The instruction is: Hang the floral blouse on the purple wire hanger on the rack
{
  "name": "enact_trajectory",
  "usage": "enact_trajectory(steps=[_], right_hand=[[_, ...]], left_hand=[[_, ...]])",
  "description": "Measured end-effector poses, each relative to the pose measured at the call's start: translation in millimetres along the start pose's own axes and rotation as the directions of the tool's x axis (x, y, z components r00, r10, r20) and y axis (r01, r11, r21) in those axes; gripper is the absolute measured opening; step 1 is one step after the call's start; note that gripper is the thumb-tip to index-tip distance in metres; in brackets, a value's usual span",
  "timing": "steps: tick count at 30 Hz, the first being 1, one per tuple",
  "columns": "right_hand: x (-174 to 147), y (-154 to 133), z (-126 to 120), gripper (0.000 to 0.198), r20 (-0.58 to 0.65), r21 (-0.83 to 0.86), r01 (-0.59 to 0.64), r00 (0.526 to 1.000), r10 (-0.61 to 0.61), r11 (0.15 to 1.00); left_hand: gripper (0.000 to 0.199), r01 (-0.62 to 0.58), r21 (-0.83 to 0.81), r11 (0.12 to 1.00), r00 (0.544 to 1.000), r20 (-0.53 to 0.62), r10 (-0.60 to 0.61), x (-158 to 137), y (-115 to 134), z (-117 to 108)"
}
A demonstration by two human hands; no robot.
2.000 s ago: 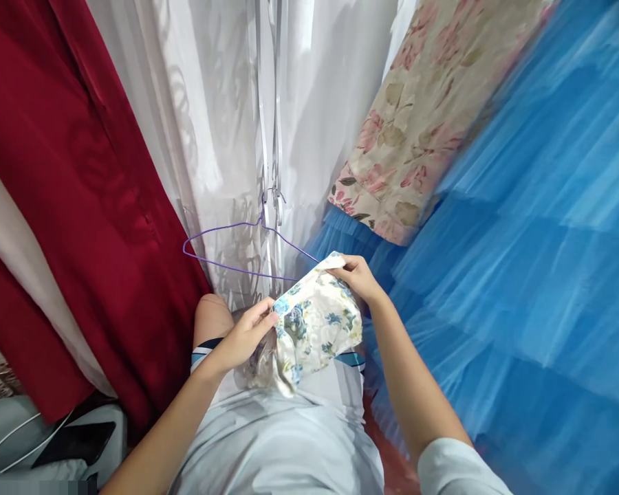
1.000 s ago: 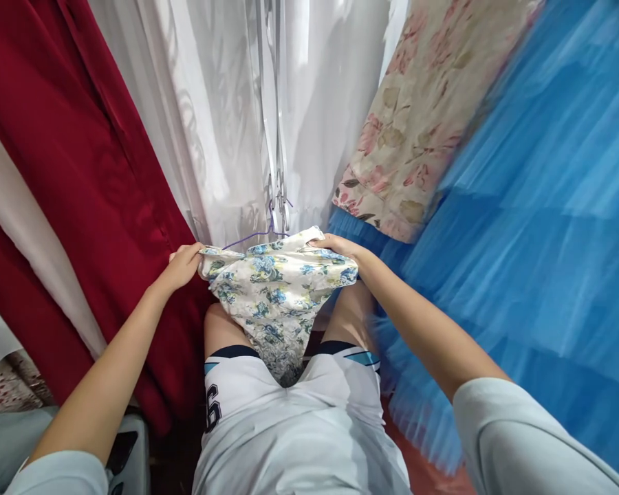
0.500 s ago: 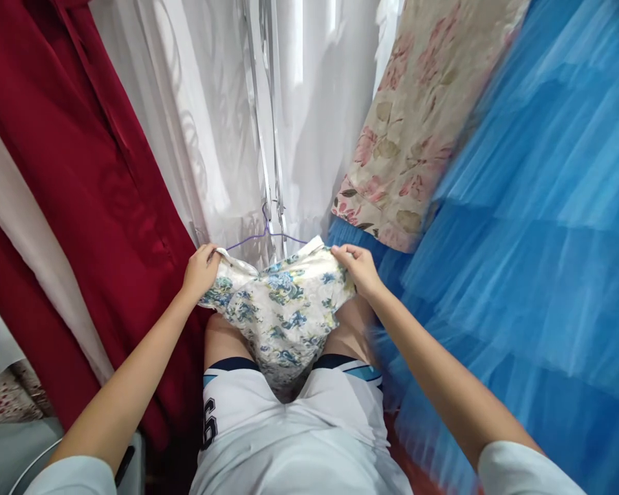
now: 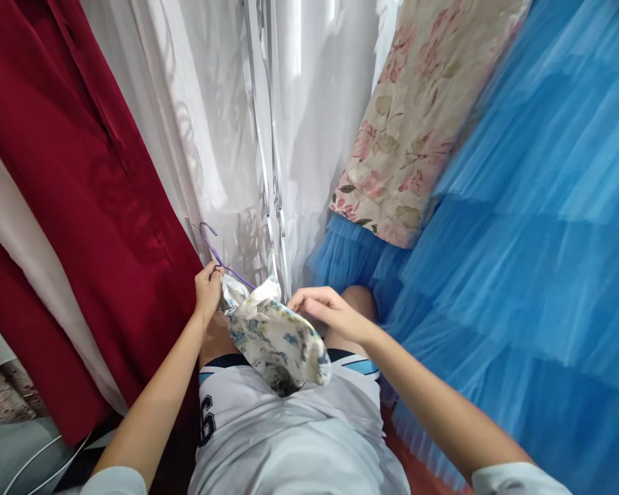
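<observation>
My left hand (image 4: 208, 292) is closed on the left shoulder of a white blouse (image 4: 283, 337) with a blue floral print, by the neck of a purple hanger (image 4: 237, 276). The hanger's hook points up and left, and its other end runs into the blouse. Crumpled and folded over, the blouse droops above my lap with its right side hanging down. My right hand (image 4: 330, 309) is just right of the collar, fingers stretched and slightly bent, with nothing visible in them. Whether its fingertips touch the cloth I cannot tell.
Dark red cloth (image 4: 98, 179) hangs on the left. White fabric (image 4: 320, 117) with metal rods (image 4: 271, 172) before it is ahead. A pink floral garment (image 4: 392, 151) and a tiered blue tulle skirt (image 4: 520, 275) hang on the right. A white cable (image 4: 36, 460) lies lower left.
My right hand has let go of the blouse's right shoulder and moved inward and down. The blouse's right side has dropped. The hanger has tilted, its hook swinging left.
</observation>
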State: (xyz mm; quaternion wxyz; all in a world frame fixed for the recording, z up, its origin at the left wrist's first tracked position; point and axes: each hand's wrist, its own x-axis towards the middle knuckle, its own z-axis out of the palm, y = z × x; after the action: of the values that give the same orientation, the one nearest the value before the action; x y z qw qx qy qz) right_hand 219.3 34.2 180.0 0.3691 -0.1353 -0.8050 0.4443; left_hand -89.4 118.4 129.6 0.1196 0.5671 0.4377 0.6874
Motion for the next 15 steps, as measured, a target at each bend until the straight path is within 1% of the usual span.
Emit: enact_trajectory(steps=[1,2,3,4,5,6,7,8,10,11,12,13,14,15], right_hand=[[-4,5,5,0.040,-0.052,-0.054,0.007,0.999,-0.010,0.998],[-5,13,8,0.036,-0.140,-0.131,0.007,0.990,-0.026,0.991],[-4,23,8,0.036,-0.237,-0.210,-0.003,0.970,-0.048,0.978],[-1,34,7,0.042,-0.325,-0.271,-0.023,0.943,-0.069,0.962],[2,45,5,0.050,-0.385,-0.304,-0.050,0.920,-0.074,0.951],[6,56,2,0.054,-0.404,-0.300,-0.070,0.913,-0.060,0.951],[9,65,-2,0.054,-0.387,-0.271,-0.081,0.921,-0.032,0.959],[11,72,-5,0.049,-0.344,-0.220,-0.080,0.939,0.000,0.972],[12,79,-9,0.037,-0.255,-0.094,-0.067,0.966,0.041,0.993],[9,79,-11,0.034,-0.248,-0.040,-0.059,0.968,0.047,0.997],[6,78,-12,0.032,-0.283,-0.006,-0.049,0.958,0.045,0.999],[2,76,-12,0.030,-0.356,-0.001,-0.035,0.934,0.033,0.999],[-3,74,-13,0.029,-0.448,-0.030,-0.021,0.894,0.005,0.999],[-7,70,-14,0.028,-0.547,-0.086,-0.008,0.836,-0.040,0.996]], left_hand=[[0.012,0.002,-0.076,0.997,1.000,-0.005,-0.002,-7,7,8],[0.013,-0.006,-0.150,0.989,1.000,0.020,0.010,-15,16,17],[0.016,-0.019,-0.223,0.975,0.997,0.068,0.035,-22,28,26],[0.018,-0.028,-0.294,0.956,0.988,0.137,0.071,-29,42,35],[0.021,-0.034,-0.356,0.934,0.973,0.201,0.112,-35,56,44],[0.023,-0.040,-0.408,0.912,0.954,0.255,0.156,-40,70,53],[0.024,-0.044,-0.459,0.887,0.936,0.292,0.198,-45,83,61],[0.024,-0.033,-0.515,0.856,0.920,0.320,0.228,-48,95,70],[0.026,0.000,-0.625,0.780,0.902,0.336,0.270,-50,110,87],[0.029,0.013,-0.669,0.743,0.902,0.328,0.280,-49,114,96],[0.034,0.015,-0.701,0.713,0.906,0.312,0.287,-46,115,106],[0.039,0.003,-0.719,0.695,0.912,0.287,0.292,-42,114,115],[0.043,-0.013,-0.723,0.691,0.920,0.262,0.293,-37,112,125],[0.045,-0.030,-0.716,0.697,0.926,0.242,0.289,-33,109,134]])
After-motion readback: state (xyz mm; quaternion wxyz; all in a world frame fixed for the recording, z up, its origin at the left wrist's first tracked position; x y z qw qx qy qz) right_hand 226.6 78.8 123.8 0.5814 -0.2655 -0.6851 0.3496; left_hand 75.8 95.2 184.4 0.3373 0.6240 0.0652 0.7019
